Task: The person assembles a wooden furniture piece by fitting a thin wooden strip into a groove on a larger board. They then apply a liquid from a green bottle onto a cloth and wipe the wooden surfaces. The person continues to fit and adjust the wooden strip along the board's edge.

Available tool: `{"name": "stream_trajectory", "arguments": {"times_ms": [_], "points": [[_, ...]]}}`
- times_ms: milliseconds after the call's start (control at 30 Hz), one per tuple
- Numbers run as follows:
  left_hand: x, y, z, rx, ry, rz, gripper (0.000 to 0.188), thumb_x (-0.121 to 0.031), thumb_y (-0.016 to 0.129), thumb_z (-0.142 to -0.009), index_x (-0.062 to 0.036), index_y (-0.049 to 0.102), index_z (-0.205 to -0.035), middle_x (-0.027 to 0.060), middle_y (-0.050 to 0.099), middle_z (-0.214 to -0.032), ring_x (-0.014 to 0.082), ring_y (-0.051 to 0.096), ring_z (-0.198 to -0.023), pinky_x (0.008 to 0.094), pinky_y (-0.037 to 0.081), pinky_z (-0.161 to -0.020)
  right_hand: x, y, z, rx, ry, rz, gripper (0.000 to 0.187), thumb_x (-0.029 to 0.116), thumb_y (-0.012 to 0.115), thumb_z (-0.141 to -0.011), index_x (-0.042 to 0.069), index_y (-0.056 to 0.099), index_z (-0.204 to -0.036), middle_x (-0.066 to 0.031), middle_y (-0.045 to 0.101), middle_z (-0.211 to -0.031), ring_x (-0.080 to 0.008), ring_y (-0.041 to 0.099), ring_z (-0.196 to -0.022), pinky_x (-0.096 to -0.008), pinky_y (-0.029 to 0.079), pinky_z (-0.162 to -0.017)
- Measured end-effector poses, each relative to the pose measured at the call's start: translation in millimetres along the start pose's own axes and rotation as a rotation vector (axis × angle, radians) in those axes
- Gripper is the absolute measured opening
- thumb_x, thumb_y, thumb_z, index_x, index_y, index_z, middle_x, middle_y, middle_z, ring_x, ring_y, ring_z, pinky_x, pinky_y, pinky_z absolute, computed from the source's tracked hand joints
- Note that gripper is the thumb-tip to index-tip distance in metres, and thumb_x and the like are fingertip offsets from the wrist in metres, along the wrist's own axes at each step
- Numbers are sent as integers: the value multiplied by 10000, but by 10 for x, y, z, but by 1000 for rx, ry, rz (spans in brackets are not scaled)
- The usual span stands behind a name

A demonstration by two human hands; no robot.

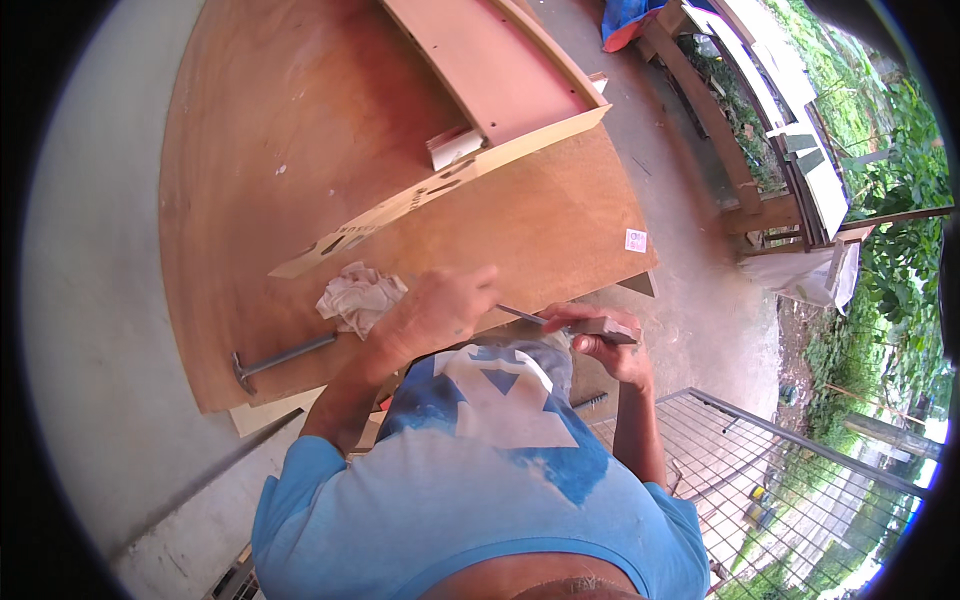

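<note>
My left hand is closed in a fist in front of my shirt, near the table's front edge. A thin metal rod runs from it toward my right hand; its gripped end is hidden, so I cannot tell what tool it is. My right hand grips a small brown block between thumb and fingers, close to the rod's far end. I cannot tell whether rod and block touch. Beside my left wrist lies a crumpled pale cloth, with a hammer to its left.
A long wooden drawer-like frame rests on the brown wooden tabletop. A small white label sticks near the right corner. At lower right stands a wire mesh panel; a wooden rack is at upper right.
</note>
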State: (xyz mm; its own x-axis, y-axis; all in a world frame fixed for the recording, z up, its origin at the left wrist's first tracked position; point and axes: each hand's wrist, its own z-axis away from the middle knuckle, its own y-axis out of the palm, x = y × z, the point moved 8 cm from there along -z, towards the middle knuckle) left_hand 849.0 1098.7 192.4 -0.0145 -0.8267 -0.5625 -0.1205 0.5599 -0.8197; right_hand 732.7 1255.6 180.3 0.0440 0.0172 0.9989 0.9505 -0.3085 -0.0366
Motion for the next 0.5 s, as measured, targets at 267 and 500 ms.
{"name": "stream_trajectory", "arguments": {"times_ms": [267,500], "points": [[-636,250,-727,-757,-78,-56,240,35,703,-798,0,682,-1035,141,636,-1101,328,620,-1082,405,503,-936,-342,-1638,606,-197,-80,-258,520,475,717,-883,-16,714,-1055,-127,697,-884,-234,610,-859,-359,478,-796],[230,1864,-1606,-847,-541,6,306,-2,636,-854,20,634,-1159,175,627,-1172,368,584,-1119,437,465,-984,-240,-3551,1562,-447,-140,-200,364,315,708,-910,-9,645,-1064,-138,644,-993,-194,540,-859,-430,420,-945]]}}
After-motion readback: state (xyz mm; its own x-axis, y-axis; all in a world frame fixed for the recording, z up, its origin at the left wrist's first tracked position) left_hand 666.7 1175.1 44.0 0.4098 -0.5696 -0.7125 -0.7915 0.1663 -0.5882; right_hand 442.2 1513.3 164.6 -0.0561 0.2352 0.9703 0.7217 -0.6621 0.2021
